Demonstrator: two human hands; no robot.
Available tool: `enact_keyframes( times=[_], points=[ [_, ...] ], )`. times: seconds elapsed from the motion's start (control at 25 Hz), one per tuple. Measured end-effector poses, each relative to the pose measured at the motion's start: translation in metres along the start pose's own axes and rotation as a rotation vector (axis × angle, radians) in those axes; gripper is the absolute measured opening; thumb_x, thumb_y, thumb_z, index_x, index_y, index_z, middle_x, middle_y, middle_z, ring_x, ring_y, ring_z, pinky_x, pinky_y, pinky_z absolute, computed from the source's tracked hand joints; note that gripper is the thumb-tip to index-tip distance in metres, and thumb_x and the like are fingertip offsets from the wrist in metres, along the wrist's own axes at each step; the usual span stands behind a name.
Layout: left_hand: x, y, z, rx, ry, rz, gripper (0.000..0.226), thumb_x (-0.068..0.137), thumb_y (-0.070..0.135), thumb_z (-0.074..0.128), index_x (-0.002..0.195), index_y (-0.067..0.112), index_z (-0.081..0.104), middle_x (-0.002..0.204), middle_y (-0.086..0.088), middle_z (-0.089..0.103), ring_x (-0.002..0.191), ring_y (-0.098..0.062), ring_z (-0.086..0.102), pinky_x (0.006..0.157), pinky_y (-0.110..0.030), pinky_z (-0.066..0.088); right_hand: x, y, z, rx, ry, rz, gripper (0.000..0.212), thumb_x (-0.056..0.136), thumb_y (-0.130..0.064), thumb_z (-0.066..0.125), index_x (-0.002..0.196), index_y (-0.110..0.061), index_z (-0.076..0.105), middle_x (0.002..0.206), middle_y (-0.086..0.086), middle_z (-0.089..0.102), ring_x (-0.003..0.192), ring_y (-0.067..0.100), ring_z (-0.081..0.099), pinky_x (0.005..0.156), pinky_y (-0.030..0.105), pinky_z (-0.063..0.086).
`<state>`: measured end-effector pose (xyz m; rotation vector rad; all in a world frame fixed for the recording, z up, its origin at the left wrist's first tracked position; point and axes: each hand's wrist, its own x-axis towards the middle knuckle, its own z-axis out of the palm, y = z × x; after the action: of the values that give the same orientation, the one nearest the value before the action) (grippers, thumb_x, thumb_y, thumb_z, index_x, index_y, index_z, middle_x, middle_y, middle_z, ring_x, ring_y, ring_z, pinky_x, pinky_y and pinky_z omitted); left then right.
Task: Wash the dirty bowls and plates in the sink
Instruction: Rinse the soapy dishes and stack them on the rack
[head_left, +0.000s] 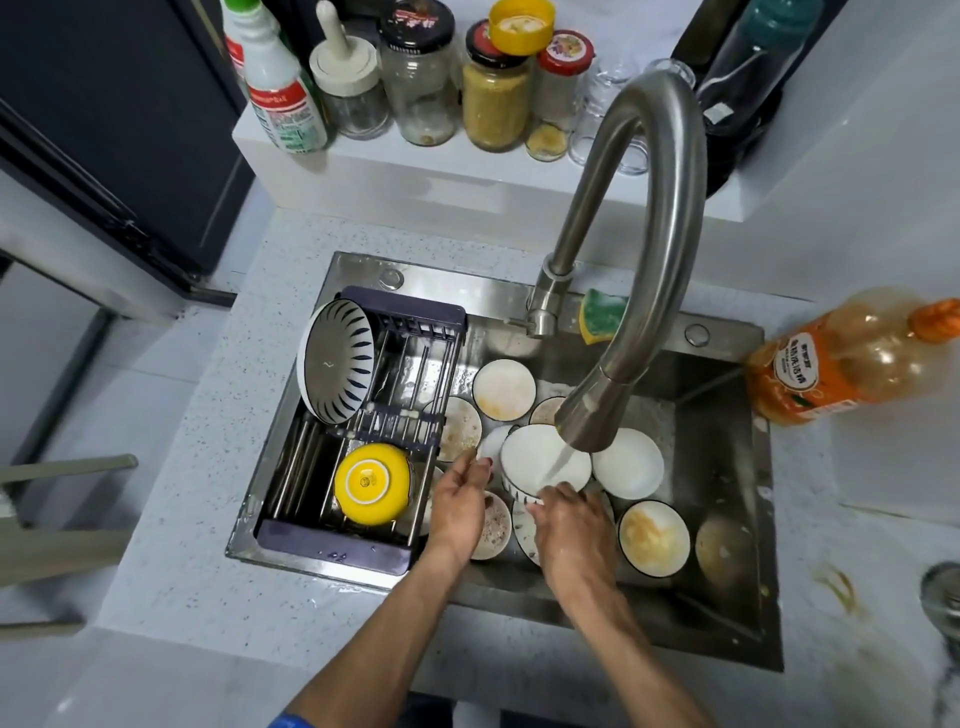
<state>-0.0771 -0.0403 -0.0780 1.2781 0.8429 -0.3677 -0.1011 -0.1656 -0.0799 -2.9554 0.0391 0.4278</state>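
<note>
A white bowl (535, 457) with a striped outside sits tilted under the running faucet (592, 415) in the steel sink (722, 441). My right hand (566, 525) grips its near rim. My left hand (460, 501) hovers just left of it with relaxed fingers, holding nothing. Several dirty white bowls lie around: one (653, 538) with orange residue at the right, one (504, 388) at the back, one (460, 426) by the rack. A clean-looking white bowl (628, 462) lies right of the stream.
A purple drying rack (332, 540) spans the sink's left side with a striped bowl (337, 358) on edge and an upturned yellow bowl (371, 483). A green-yellow sponge (600, 314) sits behind the faucet. An orange detergent bottle (831, 364) stands at the right. Jars line the back shelf.
</note>
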Motion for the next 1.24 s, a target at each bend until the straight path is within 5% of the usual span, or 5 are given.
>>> enact_keyframes(
  times=[0.12,0.32,0.56,0.72,1.24],
  points=[
    [-0.01,0.002,0.001,0.156,-0.19,0.104,0.02,0.102,0.019,0.051,0.115,0.029,0.062,0.115,0.011,0.067,0.117,-0.002,0.059,0.097,-0.015,0.044,-0.005,0.0,-0.001,0.391,0.03,0.216,0.012,0.092,-0.03,0.065,0.094,-0.024,0.074,0.092,0.001,0.072,0.089,0.028,0.062,0.076,0.034,0.047],
    [-0.011,-0.004,0.037,1.091,-0.491,0.488,0.05,0.105,0.044,0.033,0.15,0.023,0.04,0.163,0.0,0.022,0.152,-0.01,0.003,0.124,-0.036,-0.004,0.0,-0.013,-0.008,1.642,-0.097,0.938,0.022,0.096,-0.005,0.058,0.078,-0.015,0.066,0.076,0.008,0.069,0.051,0.006,0.065,0.048,0.019,0.052],
    [0.004,0.038,0.071,1.034,-0.23,0.274,0.038,0.09,0.039,0.065,0.114,0.01,0.063,0.106,-0.016,0.068,0.103,-0.029,0.066,0.09,-0.039,0.055,-0.003,0.002,-0.013,2.028,-0.27,0.97,0.02,0.094,-0.015,0.062,0.112,-0.01,0.068,0.106,0.011,0.074,0.089,0.031,0.073,0.068,0.039,0.06],
    [-0.003,0.039,0.075,1.035,-0.202,0.427,0.03,0.094,0.04,0.056,0.11,0.016,0.062,0.106,-0.009,0.065,0.101,-0.029,0.062,0.091,-0.039,0.052,0.005,0.005,-0.017,2.042,-0.243,0.939,0.022,0.096,-0.014,0.059,0.116,-0.011,0.066,0.106,0.011,0.074,0.082,0.027,0.074,0.063,0.036,0.06],
    [0.002,0.034,0.05,0.527,-0.112,-0.175,0.088,0.072,0.044,0.066,0.149,0.021,0.031,0.146,-0.007,0.047,0.132,-0.031,0.048,0.107,-0.036,0.041,-0.003,-0.003,0.006,0.984,0.089,0.339,0.007,0.088,-0.022,0.071,0.091,-0.028,0.073,0.082,-0.007,0.073,0.061,0.004,0.053,0.064,0.027,0.043]
  ],
)
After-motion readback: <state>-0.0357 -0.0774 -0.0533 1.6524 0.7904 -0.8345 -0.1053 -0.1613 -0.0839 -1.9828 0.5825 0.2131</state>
